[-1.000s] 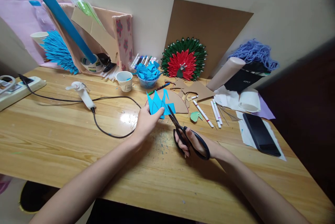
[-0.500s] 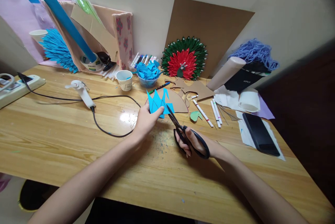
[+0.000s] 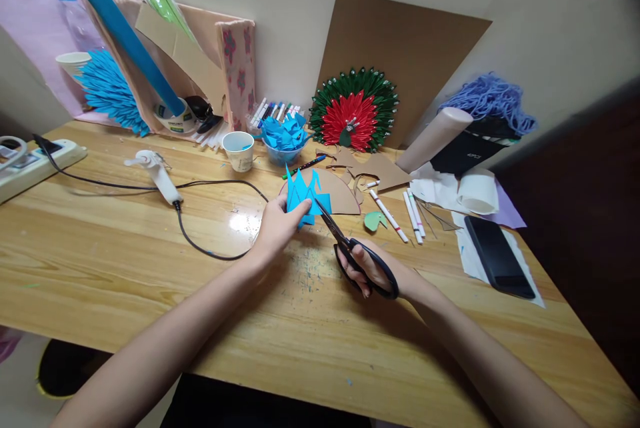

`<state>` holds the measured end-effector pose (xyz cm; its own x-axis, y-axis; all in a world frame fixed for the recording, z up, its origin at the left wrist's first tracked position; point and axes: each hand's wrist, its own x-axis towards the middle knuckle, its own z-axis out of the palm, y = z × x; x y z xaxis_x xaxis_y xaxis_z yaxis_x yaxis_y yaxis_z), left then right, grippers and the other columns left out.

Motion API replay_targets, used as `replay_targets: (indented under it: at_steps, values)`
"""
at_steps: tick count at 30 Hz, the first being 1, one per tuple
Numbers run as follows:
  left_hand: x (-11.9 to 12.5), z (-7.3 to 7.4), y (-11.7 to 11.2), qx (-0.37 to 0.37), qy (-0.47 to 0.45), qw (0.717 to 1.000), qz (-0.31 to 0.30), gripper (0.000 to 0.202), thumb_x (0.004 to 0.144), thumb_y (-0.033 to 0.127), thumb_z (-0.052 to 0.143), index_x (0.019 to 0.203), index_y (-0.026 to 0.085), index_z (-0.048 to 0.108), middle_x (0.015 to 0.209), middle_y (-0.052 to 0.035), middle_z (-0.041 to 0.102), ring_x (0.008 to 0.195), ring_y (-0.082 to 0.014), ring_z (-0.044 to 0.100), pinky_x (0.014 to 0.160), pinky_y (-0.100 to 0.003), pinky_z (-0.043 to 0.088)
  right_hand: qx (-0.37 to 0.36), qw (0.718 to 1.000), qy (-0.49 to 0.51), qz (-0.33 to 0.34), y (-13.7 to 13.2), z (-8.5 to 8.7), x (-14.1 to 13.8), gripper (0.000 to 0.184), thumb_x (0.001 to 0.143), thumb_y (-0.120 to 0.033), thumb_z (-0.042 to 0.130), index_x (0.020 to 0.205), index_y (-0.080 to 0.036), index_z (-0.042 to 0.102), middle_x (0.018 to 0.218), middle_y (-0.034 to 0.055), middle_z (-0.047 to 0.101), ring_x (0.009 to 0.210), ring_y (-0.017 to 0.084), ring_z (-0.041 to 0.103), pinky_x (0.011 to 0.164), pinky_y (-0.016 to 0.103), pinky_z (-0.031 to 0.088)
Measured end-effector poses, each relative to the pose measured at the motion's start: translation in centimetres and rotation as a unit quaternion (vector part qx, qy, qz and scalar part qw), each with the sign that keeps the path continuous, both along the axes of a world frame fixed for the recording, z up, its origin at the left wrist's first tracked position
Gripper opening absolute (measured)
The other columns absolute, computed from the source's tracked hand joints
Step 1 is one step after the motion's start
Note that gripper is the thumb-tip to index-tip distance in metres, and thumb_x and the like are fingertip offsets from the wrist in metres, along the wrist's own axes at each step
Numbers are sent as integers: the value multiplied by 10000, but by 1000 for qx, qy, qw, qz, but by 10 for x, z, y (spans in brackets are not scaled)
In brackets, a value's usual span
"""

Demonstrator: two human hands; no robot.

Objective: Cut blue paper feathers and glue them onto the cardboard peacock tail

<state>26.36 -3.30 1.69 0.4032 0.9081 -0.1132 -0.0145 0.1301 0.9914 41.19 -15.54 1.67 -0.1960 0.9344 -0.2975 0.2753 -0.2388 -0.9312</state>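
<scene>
My left hand (image 3: 281,223) pinches a piece of blue paper (image 3: 323,203) with a zigzag upper edge and dark lines drawn on it. In my right hand (image 3: 361,269) are black-handled scissors (image 3: 336,231), thumb and fingers through the loops. Their blades point up and left and meet the paper beside my left thumb. Behind the paper a brown cardboard half-disc (image 3: 345,196) lies on the table. A bowl of blue paper pieces (image 3: 284,138) stands beyond it, beside a paper cup (image 3: 239,152).
A glue gun (image 3: 160,177) with its black cable lies to the left. Markers (image 3: 389,216), a green paper shape (image 3: 374,221) and a phone (image 3: 499,257) lie to the right. At the back, a red and green feathered craft (image 3: 353,111) leans against a brown board (image 3: 400,48).
The scissor blades have closed further on the blue paper and shifted slightly left. A pointed strip at the paper's left edge now stands more apart.
</scene>
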Motion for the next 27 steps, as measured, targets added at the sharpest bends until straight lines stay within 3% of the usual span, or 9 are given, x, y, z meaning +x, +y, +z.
replay_targets:
  at_steps: [6, 15, 23, 27]
  values:
    - [-1, 3, -2, 7, 17, 1000, -5, 224, 668, 347, 668, 628, 140, 594, 533, 15, 561, 511, -104, 486, 535, -228, 395, 25, 999, 38, 25, -4, -9, -2, 758, 666, -862, 108, 749, -182, 433, 519, -57, 408, 390, 77, 437, 402, 220, 411]
    - [-1, 3, -4, 17, 39, 999, -8, 247, 676, 368, 653, 611, 142, 576, 539, 13, 562, 512, -106, 487, 532, -228, 391, 35, 999, 40, 8, -2, -14, -4, 733, 652, -879, 182, 720, -187, 414, 476, -78, 372, 336, 68, 402, 343, 206, 378]
    - [-1, 3, -2, 13, 14, 1000, -5, 187, 687, 317, 653, 634, 153, 581, 520, 33, 532, 514, -97, 468, 533, -217, 389, 3, 998, 36, -51, 0, -12, -9, 701, 606, -888, 320, 696, -197, 405, 450, -97, 353, 297, 54, 351, 295, 193, 358]
    - [0, 2, -1, -3, 13, 1000, -3, 205, 663, 314, 668, 588, 157, 560, 511, 32, 530, 495, -94, 452, 510, -220, 361, 14, 998, 43, -44, 0, -15, -10, 723, 613, -893, 273, 699, -191, 421, 427, -89, 372, 290, 62, 369, 295, 192, 346]
